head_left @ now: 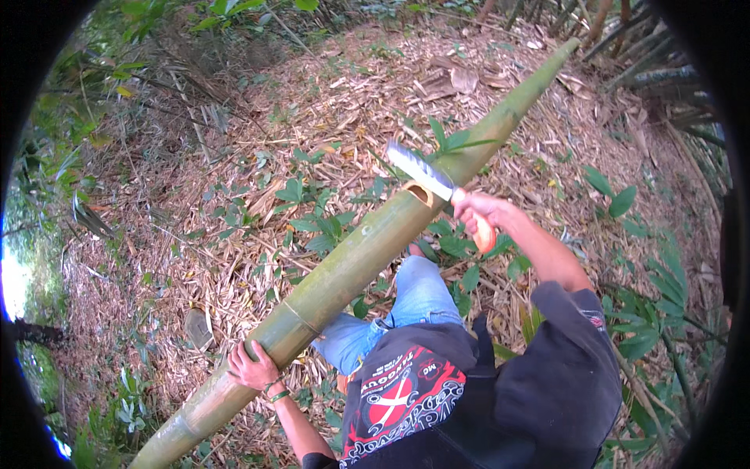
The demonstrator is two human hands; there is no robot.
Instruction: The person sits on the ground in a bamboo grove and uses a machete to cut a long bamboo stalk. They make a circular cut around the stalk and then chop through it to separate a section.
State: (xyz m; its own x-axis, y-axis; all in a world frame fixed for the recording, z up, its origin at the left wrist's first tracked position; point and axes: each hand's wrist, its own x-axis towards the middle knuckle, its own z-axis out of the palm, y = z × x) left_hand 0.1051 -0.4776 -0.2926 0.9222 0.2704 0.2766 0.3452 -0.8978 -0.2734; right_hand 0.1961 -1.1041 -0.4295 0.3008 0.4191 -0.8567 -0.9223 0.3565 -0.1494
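Observation:
A thick green bamboo pole (344, 266) slants across the view from the lower left to the upper right. My left hand (254, 367) lies on its near-left part, fingers spread over the surface, a thin band at the wrist. My right hand (478, 213) is closed round the orange handle of a machete (419, 170). Motion smears the tip of its pale blade, which lies across the pole at an opening. This cut notch (419, 194) shows pale wood along its rim. Whether the blade touches the bamboo, I cannot tell.
Dry leaves and bamboo litter (391, 102) cover the ground. Green seedlings (312, 215) grow beside the pole. Bamboo stems (660, 78) crowd the upper right, and leafy undergrowth (117, 102) borders the left. My jeans-clad legs (422, 289) are close to the pole's near side.

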